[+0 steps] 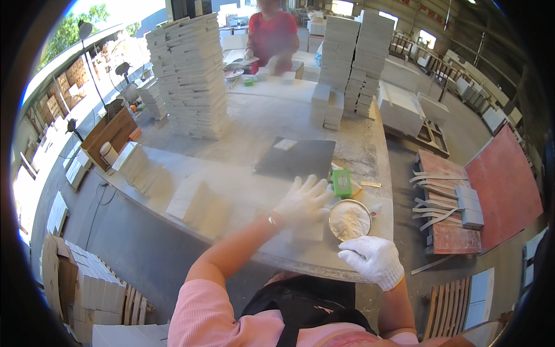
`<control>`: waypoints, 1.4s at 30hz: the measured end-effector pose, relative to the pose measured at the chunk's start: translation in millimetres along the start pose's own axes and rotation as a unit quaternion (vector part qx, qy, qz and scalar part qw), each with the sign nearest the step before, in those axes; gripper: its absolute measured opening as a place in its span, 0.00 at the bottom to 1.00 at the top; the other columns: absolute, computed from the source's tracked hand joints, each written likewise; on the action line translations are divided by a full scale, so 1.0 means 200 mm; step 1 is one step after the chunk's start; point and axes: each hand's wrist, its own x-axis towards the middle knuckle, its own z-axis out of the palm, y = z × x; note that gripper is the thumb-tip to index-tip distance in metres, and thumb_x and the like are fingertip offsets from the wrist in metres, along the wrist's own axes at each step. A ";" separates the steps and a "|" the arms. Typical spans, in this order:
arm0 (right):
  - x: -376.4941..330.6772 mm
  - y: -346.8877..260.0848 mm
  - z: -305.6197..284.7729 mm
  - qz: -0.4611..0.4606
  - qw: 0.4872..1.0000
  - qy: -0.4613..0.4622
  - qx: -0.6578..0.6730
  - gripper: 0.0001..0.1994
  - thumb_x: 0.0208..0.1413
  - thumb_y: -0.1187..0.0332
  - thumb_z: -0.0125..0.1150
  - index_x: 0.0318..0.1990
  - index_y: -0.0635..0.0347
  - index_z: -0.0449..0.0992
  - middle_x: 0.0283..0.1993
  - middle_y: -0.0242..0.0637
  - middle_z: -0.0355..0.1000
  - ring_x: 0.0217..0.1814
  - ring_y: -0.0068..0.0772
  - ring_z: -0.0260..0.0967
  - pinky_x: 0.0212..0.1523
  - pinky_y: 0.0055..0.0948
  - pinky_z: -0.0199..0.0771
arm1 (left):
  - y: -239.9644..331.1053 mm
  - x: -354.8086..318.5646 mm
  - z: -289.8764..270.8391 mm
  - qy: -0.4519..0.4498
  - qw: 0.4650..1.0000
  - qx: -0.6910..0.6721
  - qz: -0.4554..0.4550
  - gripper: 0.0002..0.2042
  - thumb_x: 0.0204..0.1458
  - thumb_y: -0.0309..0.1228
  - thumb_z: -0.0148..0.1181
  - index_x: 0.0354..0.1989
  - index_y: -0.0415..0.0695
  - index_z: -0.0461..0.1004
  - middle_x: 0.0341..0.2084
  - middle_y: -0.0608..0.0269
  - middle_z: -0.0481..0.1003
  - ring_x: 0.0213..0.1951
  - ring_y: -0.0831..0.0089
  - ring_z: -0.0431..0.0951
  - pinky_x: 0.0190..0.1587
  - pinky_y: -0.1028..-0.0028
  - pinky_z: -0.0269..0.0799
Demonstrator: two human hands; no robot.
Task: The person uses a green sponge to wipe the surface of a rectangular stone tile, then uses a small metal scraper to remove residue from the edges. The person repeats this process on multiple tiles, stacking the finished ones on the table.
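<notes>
My left hand (pixel 304 202), in a pale glove and slightly blurred, is open with its fingers spread. It is over a pale flat tile (pixel 307 231) near the table's front edge; whether it touches the tile I cannot tell. My right hand (pixel 374 261), in a white knit glove, is closed with curled fingers beside the near rim of a round bowl (pixel 331 226). White powder (pixel 350 220) fills that bowl. Anything inside the right fingers is hidden. Beyond the bowl lies a green box (pixel 342 183), next to a dark flat sheet (pixel 298 157) bearing a small white piece (pixel 285 144).
Tall tile stacks (pixel 188 75) rise at the far left and far right of the dusty table (pixel 248 115). Shorter tile stacks (pixel 191 199) stand left of my arm. Across the table another person (pixel 272 37) in red works. A red rack (pixel 448 202) stands at right.
</notes>
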 end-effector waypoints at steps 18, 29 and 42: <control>0.35 0.14 0.48 0.149 0.987 0.001 -0.061 0.27 0.61 0.53 0.65 0.64 0.55 0.74 0.56 0.47 0.77 0.57 0.51 0.76 0.60 0.44 0.72 | 0.05 -0.23 0.06 0.027 0.958 -0.186 -0.216 0.35 0.60 0.43 0.60 0.73 0.42 0.59 0.72 0.36 0.59 0.70 0.39 0.62 0.69 0.53 0.64; 0.43 0.23 0.64 0.065 0.997 -0.026 0.025 0.32 0.66 0.54 0.57 0.71 0.66 0.63 0.76 0.60 0.55 0.76 0.61 0.56 0.72 0.47 0.61 | -0.03 -0.25 0.09 0.033 0.958 -0.175 -0.225 0.31 0.63 0.39 0.55 0.74 0.44 0.60 0.73 0.41 0.60 0.70 0.44 0.65 0.67 0.55 0.67; 0.44 0.18 0.59 0.119 0.987 -0.081 -0.067 0.32 0.65 0.58 0.60 0.73 0.61 0.62 0.80 0.60 0.48 0.72 0.64 0.62 0.67 0.50 0.67 | -0.03 -0.26 0.13 0.046 0.943 -0.241 -0.227 0.29 0.63 0.39 0.55 0.73 0.45 0.64 0.72 0.44 0.62 0.69 0.47 0.67 0.67 0.57 0.68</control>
